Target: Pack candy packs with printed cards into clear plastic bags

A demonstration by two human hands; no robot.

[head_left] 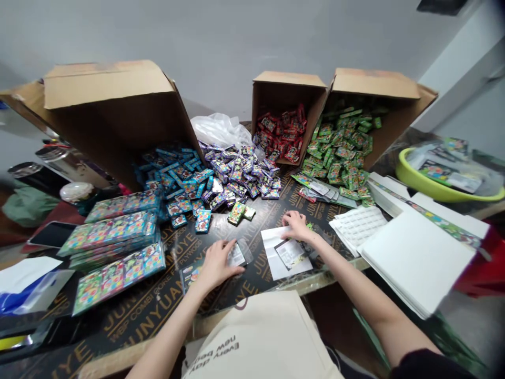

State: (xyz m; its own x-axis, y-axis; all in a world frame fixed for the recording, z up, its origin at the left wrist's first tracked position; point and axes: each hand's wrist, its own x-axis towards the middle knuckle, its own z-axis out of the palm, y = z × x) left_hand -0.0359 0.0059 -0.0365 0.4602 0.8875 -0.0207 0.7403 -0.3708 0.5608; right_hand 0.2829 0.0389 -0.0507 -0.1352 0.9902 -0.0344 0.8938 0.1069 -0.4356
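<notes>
My left hand [216, 262] lies on a clear plastic packet [238, 255] with a printed card inside, fingers curled over its edge on the dark plywood table [138, 310]. My right hand [296, 224] rests fingers-down on a white sheet [276, 258] and a second clear packet [290, 252], pinching something small and green that I cannot make out. Loose blue [177, 179], purple [240, 173], red [282, 131] and green [339, 147] small packets are heaped just beyond both hands.
Three tipped cardboard boxes [114, 105] line the back. Stacked filled display packs [114, 242] lie at the left, white sheets [414, 258] and sticker sheets [357, 223] at the right, a yellow-green basin [418, 184] far right. A cloth bag [260, 342] lies near me.
</notes>
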